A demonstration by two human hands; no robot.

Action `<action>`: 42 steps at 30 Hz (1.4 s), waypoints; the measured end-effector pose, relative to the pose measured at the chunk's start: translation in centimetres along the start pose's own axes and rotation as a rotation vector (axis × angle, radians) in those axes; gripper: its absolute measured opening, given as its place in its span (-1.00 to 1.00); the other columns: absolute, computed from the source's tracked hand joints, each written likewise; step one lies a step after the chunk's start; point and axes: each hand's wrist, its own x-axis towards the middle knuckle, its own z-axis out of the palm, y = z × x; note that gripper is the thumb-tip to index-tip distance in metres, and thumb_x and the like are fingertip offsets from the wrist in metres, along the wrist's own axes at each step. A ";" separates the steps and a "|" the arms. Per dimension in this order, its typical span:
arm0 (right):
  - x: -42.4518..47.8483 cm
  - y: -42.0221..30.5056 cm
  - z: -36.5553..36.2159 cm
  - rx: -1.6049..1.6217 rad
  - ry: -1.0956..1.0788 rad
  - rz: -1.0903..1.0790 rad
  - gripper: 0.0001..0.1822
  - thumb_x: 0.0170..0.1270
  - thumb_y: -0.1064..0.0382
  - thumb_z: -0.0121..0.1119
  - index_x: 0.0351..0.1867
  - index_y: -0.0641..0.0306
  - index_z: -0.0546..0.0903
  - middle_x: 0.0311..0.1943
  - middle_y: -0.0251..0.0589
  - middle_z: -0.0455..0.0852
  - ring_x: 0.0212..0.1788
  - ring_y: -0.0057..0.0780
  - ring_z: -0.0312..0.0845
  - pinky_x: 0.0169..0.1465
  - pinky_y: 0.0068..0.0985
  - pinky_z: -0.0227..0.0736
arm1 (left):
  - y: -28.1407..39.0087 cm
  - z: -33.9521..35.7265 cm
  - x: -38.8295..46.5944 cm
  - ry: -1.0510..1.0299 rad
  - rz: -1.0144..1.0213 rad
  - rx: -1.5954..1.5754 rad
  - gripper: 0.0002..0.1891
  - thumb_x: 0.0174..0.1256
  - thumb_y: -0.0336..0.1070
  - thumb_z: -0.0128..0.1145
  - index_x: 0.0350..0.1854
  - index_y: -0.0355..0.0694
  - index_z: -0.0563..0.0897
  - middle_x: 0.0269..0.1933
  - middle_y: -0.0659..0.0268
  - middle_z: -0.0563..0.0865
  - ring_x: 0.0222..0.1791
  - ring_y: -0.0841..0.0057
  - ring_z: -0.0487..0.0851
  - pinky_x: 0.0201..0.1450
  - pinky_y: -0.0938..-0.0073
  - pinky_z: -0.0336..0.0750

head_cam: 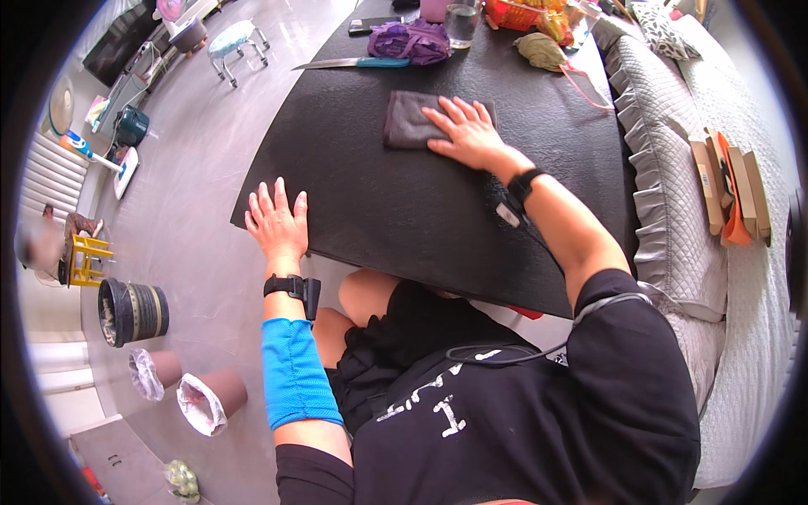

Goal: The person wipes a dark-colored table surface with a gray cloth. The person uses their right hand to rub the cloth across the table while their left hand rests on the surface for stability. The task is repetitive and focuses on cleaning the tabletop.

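Note:
My right hand (464,132) lies flat, fingers spread, on a folded dark grey cloth (410,120). The cloth rests on the black tabletop (379,196), and part of it is hidden under the palm. At the table's near left corner, my left hand (276,221) is spread with nothing in it; the fingers seem to rest on the edge. Both wrists carry black straps, and a blue sleeve (297,372) covers my left forearm. Beyond the cloth lies a knife (379,62) with a blue handle, its blade tip pointing left past the table edge.
Behind the knife are a purple bundle (410,41), a glass of clear liquid (461,28), a phone-like object (372,25) and a red basket (514,14). A quilted sofa (669,158) borders the right side. Bins (224,398) stand on the left floor, near a seated person (44,243).

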 end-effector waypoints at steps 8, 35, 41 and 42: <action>-14.8 -2.9 -4.8 -0.023 -0.069 -0.097 -0.18 0.42 -0.33 0.10 0.64 -0.23 0.22 0.65 -0.06 0.12 0.68 -0.03 -0.06 0.67 0.01 -0.31 | -0.5 0.6 -0.1 0.046 0.045 -0.066 -0.34 0.60 0.31 -0.14 0.59 0.07 0.36 0.60 0.05 0.31 0.62 -0.02 0.16 0.60 -0.24 0.02; -8.9 -15.2 -2.0 0.321 -0.001 -0.584 -0.19 0.31 -0.32 0.25 0.58 -0.30 0.36 0.63 -0.05 0.19 0.68 0.01 -0.03 0.65 0.11 -0.30 | -2.8 0.9 1.3 -0.294 0.020 -0.161 -0.19 0.52 0.54 -0.33 0.70 0.27 0.10 0.73 0.20 -0.01 0.73 0.12 -0.18 0.66 -0.16 -0.31; -16.2 -10.1 -6.1 0.284 -0.172 -0.568 -0.15 0.27 -0.27 0.31 0.59 -0.32 0.33 0.64 -0.10 0.16 0.69 -0.05 -0.06 0.66 0.09 -0.27 | -2.7 0.3 0.7 -0.277 0.022 -0.144 -0.23 0.57 0.45 -0.26 0.68 0.18 0.15 0.72 0.16 0.03 0.72 0.09 -0.13 0.68 -0.12 -0.25; -17.6 -8.8 -6.7 0.275 -0.198 -0.554 -0.14 0.25 -0.27 0.32 0.59 -0.33 0.33 0.65 -0.11 0.15 0.69 -0.05 -0.06 0.66 0.09 -0.27 | -2.7 0.4 0.7 -0.267 0.024 -0.139 -0.23 0.57 0.45 -0.26 0.69 0.18 0.15 0.72 0.16 0.03 0.72 0.09 -0.12 0.68 -0.12 -0.25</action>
